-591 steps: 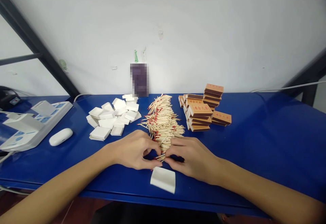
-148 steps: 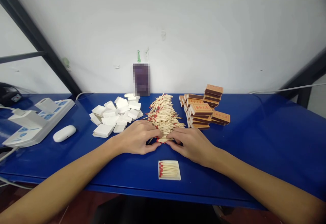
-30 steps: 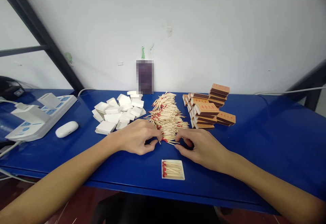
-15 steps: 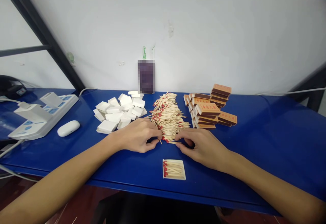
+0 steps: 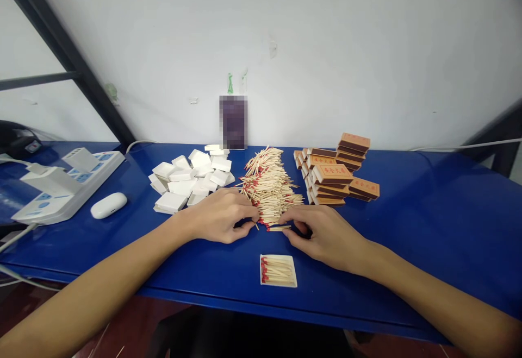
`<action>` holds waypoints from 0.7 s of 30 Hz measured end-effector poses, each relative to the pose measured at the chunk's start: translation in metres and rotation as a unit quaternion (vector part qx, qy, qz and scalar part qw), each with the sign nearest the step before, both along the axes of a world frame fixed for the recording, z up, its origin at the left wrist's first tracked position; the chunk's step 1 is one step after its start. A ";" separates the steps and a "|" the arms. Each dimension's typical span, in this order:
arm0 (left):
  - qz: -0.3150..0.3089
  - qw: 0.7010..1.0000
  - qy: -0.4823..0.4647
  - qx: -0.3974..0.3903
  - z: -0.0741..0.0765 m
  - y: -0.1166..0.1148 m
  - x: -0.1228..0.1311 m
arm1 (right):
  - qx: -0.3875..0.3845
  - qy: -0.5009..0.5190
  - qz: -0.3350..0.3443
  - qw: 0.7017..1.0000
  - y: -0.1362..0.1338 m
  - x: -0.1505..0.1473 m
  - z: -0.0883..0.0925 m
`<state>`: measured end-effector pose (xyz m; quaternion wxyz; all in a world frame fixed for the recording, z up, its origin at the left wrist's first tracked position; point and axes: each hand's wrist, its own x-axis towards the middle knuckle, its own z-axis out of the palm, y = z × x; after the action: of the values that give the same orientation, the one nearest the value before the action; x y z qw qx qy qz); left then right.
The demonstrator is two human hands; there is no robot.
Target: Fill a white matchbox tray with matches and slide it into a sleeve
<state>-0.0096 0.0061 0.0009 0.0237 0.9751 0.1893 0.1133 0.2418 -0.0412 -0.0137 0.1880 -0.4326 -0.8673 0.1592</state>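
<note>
A heap of wooden matches (image 5: 271, 184) with red heads lies in the middle of the blue table. At its near left edge, my left hand (image 5: 228, 215) is closed in a pinch, and a short end of a match (image 5: 256, 226) pokes out by the thumb. My right hand (image 5: 320, 233) works at the near right edge, thumb and index finger closed around the tail ends of a few loose matches (image 5: 278, 228). The other fingers are curled under. In front of both hands lies a white matchbox tray (image 5: 295, 276) holding a layer of matches, heads to the left.
White matchbox trays (image 5: 183, 186) are piled left of the heap. Orange-brown matchbox sleeves (image 5: 332, 173) stand stacked to the right. A white earbud case (image 5: 109, 205) and a power strip (image 5: 98, 179) with plugs occupy the left. A blurred upright object (image 5: 234, 123) leans on the wall.
</note>
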 end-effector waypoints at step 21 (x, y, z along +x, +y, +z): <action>0.013 0.999 0.044 -0.025 0.005 0.000 -0.001 | -0.021 -0.009 -0.003 1.000 0.001 0.000 0.001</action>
<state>-0.0108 0.0065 0.0054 0.0386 0.9756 0.2058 0.0657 0.2416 -0.0400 -0.0124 0.1714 -0.4401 -0.8643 0.1732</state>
